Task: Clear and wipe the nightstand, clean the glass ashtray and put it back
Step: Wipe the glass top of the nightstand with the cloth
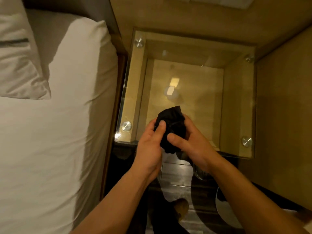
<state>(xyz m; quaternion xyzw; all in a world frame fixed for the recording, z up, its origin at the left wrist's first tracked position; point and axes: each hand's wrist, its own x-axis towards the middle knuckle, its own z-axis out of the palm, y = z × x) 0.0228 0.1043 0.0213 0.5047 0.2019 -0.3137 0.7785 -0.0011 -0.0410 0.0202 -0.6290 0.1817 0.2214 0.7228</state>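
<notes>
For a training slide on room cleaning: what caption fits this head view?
Both hands, left hand and right hand, bunch a black cloth above the glass-topped nightstand beside the bed.

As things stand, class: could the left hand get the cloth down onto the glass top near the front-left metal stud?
Probably yes. The left hand already grips the black cloth just above the glass top, and nothing lies between it and the stud.

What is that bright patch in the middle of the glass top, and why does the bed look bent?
Head view: the patch is a light reflected in the glass top; another glint sits at its near left corner. The wide lens bows the bed edge. Warm, dim light; both hands and the dark cloth are slightly soft.
</notes>
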